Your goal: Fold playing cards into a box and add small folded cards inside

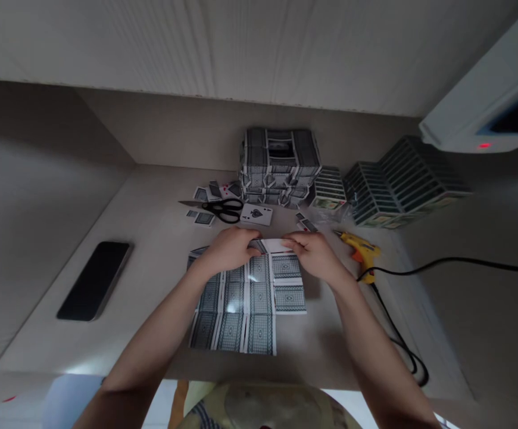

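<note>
A sheet of joined playing cards (pixel 232 304), patterned backs up, lies on the table in front of me. At its far edge my left hand (pixel 234 247) pinches the top of the sheet, its fingers closed on it. To the right, my right hand (pixel 310 247) grips a card with a white edge (pixel 277 245) at the sheet's upper right corner. Two card backs (pixel 288 283) hang off the right side of the sheet, lower down. Beyond my hands lie an ace of spades card (pixel 256 214) and black-handled scissors (pixel 218 207).
A box-like structure of cards (pixel 279 164) stands at the back, with stacked card packs (pixel 402 185) to its right. A yellow glue gun (pixel 364 253) with a black cable lies at the right. At the left rests a black phone (pixel 94 280). Small card pieces (pixel 204 218) lie near the scissors.
</note>
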Demonstrator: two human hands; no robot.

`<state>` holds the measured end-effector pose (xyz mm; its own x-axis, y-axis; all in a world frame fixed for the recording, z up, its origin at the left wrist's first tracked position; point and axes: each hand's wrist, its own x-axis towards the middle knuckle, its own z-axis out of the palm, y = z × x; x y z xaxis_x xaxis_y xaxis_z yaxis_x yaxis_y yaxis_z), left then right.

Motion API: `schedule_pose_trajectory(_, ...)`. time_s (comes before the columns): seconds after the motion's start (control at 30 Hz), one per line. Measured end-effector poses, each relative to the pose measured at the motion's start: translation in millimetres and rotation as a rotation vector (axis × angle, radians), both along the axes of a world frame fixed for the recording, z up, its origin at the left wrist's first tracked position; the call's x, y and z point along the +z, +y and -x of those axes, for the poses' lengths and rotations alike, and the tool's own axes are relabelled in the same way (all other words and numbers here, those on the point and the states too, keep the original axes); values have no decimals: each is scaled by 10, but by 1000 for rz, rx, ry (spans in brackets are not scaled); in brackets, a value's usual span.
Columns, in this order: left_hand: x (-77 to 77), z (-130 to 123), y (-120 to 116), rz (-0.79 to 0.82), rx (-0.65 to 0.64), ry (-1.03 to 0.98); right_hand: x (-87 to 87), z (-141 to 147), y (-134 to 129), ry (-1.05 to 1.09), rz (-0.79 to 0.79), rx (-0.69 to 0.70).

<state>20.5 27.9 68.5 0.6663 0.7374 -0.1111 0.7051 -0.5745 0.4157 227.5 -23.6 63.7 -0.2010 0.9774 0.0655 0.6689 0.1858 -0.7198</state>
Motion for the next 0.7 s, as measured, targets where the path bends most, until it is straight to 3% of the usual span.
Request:
schedule_pose_trajectory(0.23,-9,-47,20,-24,19,64,-72,90,29,20,-123,-4)
schedule_pose_trajectory(0.7,-43,-111,100,-3,14,115,-266,218,185,-110,-102,-115)
